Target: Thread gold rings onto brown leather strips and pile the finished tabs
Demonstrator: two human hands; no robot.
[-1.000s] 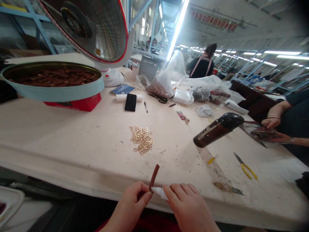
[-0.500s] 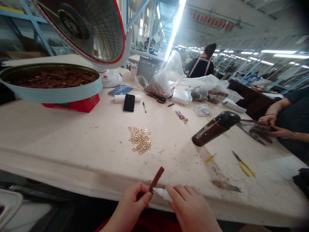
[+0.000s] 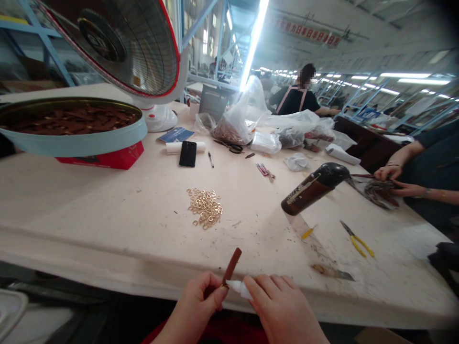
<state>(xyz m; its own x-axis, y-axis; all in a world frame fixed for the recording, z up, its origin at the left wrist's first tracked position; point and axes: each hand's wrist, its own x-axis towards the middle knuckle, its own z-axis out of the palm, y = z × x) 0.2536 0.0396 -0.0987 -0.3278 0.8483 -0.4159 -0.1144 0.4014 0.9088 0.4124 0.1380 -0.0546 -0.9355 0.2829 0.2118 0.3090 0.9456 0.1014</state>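
At the table's front edge, my left hand (image 3: pixel 202 298) pinches the lower end of a brown leather strip (image 3: pixel 232 265), which points up and away from me. A bit of gold-coloured metal shows at the pinched end, mostly hidden by the fingers. My right hand (image 3: pixel 278 301) is closed around a white glue bottle (image 3: pixel 239 287) with its narrow nozzle pointing left. The nozzle tip is at the strip's lower end, by my left thumb; whether it touches I cannot tell. Beyond both hands lies a pile of small gold D-rings (image 3: pixel 206 208).
A pale blue oval tin (image 3: pixel 82 138) of brown strips rests on a red box (image 3: pixel 103 155), near a heater (image 3: pixel 158 117). A phone (image 3: pixel 188 154), a dark bottle (image 3: pixel 311 188) and yellow-handled pliers (image 3: pixel 357 240) lie on the table (image 3: pixel 143 205). A co-worker's hands (image 3: pixel 398 181) are at the right.
The view has shifted slightly, moving most things a little left. My hands keep the strip and glue bottle in nearly the same pose. The person at the back has turned.
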